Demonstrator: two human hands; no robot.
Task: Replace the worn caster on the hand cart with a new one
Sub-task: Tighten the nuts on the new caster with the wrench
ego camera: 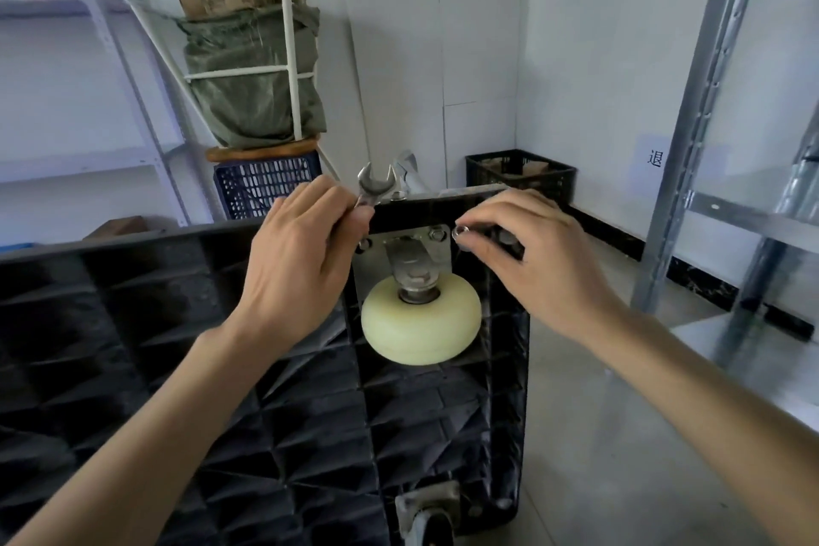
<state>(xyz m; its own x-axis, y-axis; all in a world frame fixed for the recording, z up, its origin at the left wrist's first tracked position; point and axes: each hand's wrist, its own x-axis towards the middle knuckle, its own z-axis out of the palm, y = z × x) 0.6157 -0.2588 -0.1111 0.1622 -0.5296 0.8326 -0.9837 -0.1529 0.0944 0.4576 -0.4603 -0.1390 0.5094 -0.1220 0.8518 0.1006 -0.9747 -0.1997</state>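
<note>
The black hand cart [186,368] lies upside down with its ribbed underside facing me. A caster with a cream wheel [421,321] sits on a metal mounting plate [401,248] at the cart's far corner. My left hand [301,262] grips a silver open-end wrench [376,186], whose jaw points up just past the plate's upper left corner. My right hand [527,253] pinches a small silver nut [462,231] beside the plate's upper right bolt [438,234]. A grey caster [427,514] is mounted at the near corner.
A metal shelf rack [709,111] stands close on the right. Behind the cart are a blue crate [261,186], a black crate [523,173] and a white-legged stool with a green sack [252,71] on top. White shelving [88,155] lines the left wall.
</note>
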